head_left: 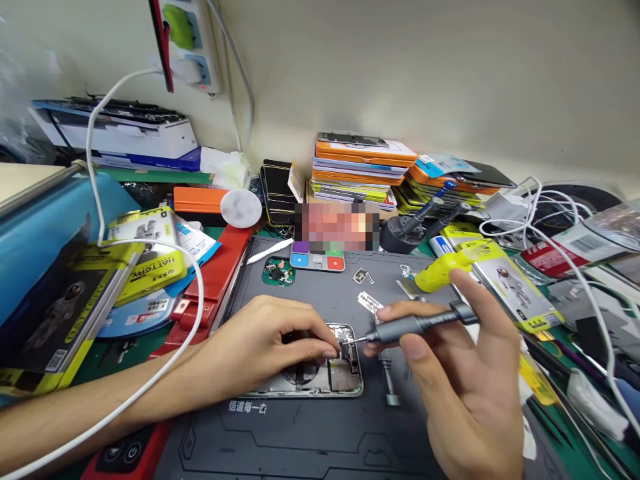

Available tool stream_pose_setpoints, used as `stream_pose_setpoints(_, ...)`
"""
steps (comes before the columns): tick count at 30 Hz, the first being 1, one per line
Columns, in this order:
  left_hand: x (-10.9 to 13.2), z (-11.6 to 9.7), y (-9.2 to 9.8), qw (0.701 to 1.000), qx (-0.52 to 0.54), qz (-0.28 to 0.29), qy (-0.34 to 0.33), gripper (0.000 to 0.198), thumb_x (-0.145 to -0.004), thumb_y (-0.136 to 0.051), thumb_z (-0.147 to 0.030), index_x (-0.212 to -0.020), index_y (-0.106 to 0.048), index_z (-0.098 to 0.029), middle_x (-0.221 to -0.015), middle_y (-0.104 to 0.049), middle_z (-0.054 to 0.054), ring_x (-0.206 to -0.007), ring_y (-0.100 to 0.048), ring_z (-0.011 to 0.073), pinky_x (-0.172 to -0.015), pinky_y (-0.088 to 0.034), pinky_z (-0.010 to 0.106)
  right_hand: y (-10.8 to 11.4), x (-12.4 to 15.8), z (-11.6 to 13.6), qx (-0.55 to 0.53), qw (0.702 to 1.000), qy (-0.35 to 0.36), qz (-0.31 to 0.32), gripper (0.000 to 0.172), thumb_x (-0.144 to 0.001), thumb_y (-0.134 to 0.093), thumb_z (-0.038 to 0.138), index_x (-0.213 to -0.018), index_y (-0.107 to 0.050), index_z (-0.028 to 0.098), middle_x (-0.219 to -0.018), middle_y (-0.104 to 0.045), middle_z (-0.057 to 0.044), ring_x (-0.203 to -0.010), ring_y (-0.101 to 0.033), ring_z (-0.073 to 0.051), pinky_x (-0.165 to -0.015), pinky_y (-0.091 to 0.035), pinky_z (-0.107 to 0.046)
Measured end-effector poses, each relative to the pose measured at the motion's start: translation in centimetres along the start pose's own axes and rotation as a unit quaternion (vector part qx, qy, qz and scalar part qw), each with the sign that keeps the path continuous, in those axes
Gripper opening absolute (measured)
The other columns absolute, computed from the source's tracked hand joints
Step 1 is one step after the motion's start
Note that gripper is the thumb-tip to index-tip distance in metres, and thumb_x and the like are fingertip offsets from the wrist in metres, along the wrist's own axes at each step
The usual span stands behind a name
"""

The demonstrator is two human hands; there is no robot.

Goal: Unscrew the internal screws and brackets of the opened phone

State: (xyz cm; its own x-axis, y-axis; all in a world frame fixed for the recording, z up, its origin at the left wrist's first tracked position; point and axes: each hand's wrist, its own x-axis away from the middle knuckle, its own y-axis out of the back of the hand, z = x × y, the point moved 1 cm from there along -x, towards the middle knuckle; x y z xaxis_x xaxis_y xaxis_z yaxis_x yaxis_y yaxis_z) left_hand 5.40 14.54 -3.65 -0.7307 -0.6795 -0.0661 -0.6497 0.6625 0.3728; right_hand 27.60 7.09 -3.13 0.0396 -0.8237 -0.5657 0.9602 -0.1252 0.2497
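An opened phone housing (346,379) with exposed inner parts lies on the grey work mat (300,433). My left hand (280,340) rests over it, thumb and index finger pinched together at its inner parts; whatever they may hold is hidden. In my right hand (465,387) is a grey precision screwdriver (407,328), held slanted between thumb and fingers. Its thin tip points left into the upper right part of the housing, close to my left fingertips. A second small screwdriver (389,383) lies just right of the housing. Beyond it is a razor blade (369,302).
Battery boxes (150,253) and a red device (215,273) stand on the left. At the back are stacked orange boxes (363,157) and a black tool holder (400,235). A yellow bottle (443,270) lies right. A white cable (200,287) loops across the left foreground.
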Motion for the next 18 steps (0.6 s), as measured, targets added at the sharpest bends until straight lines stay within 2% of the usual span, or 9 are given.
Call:
stream_pose_setpoints(4, -0.16, -0.25, 0.20, 0.996, 0.063, -0.015, 0.054, 0.013, -0.101, -0.073, -0.030, -0.098, -0.082, -0.021, -0.094, -0.080, -0.005, -0.085, -0.070, 0.0073, -0.077, -0.050, 0.014, 0.05, -0.20, -0.45, -0.036, 0.998, -0.049, 0.008, 0.049, -0.119, -0.047, 0.018, -0.164, -0.027, 0.017, -0.122, -0.060, -0.013, -0.096, -0.070, -0.011, -0.091, -0.066, -0.015)
stream_pose_setpoints(7, -0.19, -0.28, 0.20, 0.994, 0.082, -0.014, 0.072, 0.013, -0.100, -0.075, -0.030, -0.097, -0.083, -0.021, -0.093, -0.080, -0.003, -0.083, -0.071, 0.0090, -0.074, -0.051, 0.016, 0.18, -0.08, -0.58, -0.040, 0.998, -0.049, 0.009, 0.046, -0.120, -0.047, 0.019, -0.162, -0.029, 0.018, -0.122, -0.060, -0.012, -0.100, -0.070, -0.011, -0.093, -0.065, -0.014)
stream_pose_setpoints(12, -0.23, -0.11, 0.09, 0.993, 0.091, -0.015, 0.078, 0.013, -0.099, -0.075, -0.030, -0.097, -0.083, -0.020, -0.090, -0.079, -0.003, -0.076, -0.068, 0.0087, -0.069, -0.051, 0.016, 0.04, 0.17, -0.45, -0.034, 0.999, -0.029, 0.019, 0.045, -0.119, -0.045, 0.015, -0.161, -0.030, 0.018, -0.122, -0.059, -0.012, -0.103, -0.068, -0.011, -0.095, -0.065, -0.015)
stream_pose_setpoints(18, -0.14, -0.10, 0.13, 0.993, 0.089, -0.008, 0.074, 0.013, -0.100, -0.074, -0.029, -0.098, -0.083, -0.020, -0.091, -0.079, -0.003, -0.076, -0.068, 0.0083, -0.071, -0.052, 0.016, -0.34, 0.20, -0.52, -0.041, 0.998, -0.032, 0.029, 0.045, -0.119, -0.045, 0.014, -0.161, -0.029, 0.017, -0.123, -0.058, -0.013, -0.101, -0.069, -0.010, -0.095, -0.065, -0.015)
